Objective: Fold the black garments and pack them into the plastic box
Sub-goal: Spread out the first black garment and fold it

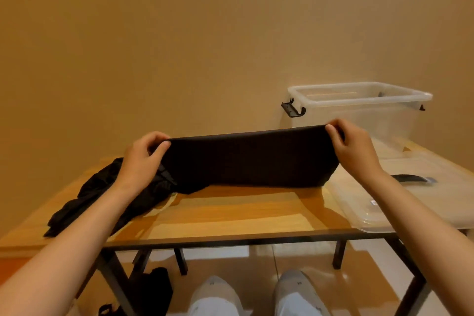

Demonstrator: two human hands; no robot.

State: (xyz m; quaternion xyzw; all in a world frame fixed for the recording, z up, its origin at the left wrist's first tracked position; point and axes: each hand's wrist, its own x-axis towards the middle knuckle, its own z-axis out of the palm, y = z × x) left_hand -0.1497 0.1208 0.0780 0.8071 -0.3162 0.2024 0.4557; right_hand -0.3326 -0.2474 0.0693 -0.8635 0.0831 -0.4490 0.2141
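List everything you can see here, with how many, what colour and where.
held garment: one, black, stretched above the table between both hands
garment pile: one heap, black, table's left side
plastic box: one, clear with black latches, table's far right, lid off
lid: one, clear, flat on table's right side
table: one, wood top, dark legs
dark bundle: one, black, floor under table
shoes: two, white, floor
left hand: grips garment's left corner
right hand: grips garment's right corner

One black garment (246,159) stretched taut, raised at 12 o'clock; crumpled black heap (95,195) at 9 o'clock; clear plastic box (359,113), open-topped, at 2 o'clock.
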